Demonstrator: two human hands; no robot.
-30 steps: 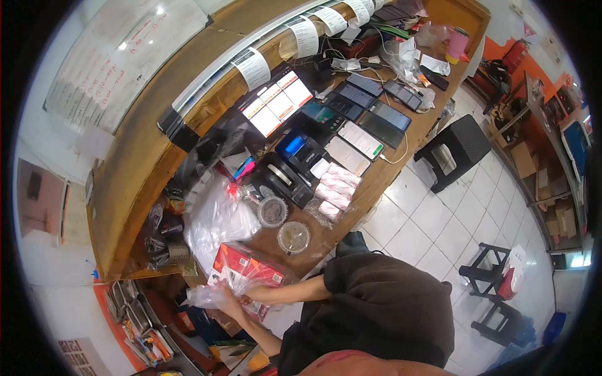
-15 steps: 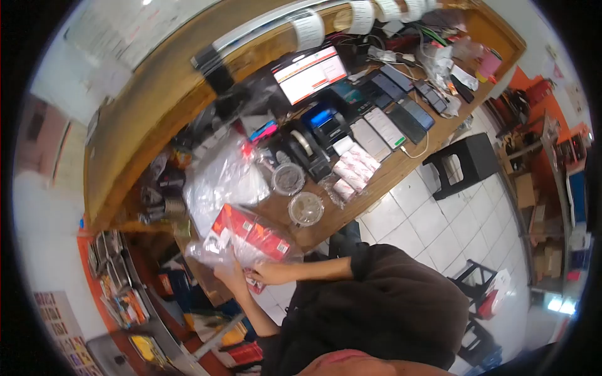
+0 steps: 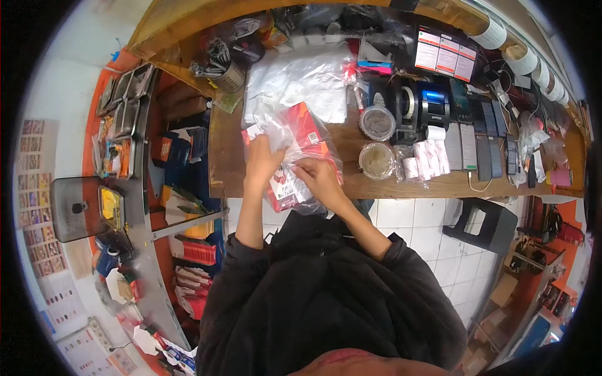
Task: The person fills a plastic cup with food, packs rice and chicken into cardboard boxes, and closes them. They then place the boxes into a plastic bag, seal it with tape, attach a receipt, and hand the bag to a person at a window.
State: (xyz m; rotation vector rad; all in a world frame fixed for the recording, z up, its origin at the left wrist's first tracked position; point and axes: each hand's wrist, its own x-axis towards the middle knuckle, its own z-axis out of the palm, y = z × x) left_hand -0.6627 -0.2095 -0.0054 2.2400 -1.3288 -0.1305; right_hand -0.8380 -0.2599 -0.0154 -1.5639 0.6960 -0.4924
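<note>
A clear plastic bag [image 3: 274,123] lies over the front edge of the wooden table, with red-and-white boxes [image 3: 306,128] showing inside. My left hand [image 3: 262,164] is closed on the bag's plastic along its left side. On the right, the fingers of my right hand [image 3: 321,180] pinch the plastic near the middle of the bag. Both hands are close together over the packaging. Just behind the bag spreads a stack of flat clear plastic bags [image 3: 300,78].
Two round clear tubs [image 3: 377,161] stand to the right. Beyond them are white paper rolls [image 3: 431,158], a label printer [image 3: 433,105], several phones [image 3: 468,145] and a lit screen [image 3: 445,55]. A metal holder [image 3: 229,80] sits back left; a black stool [image 3: 481,224] stands right.
The view has swung round, so the table now runs level across it. My hands have moved apart slightly, and the right one now pinches the bag's plastic.
</note>
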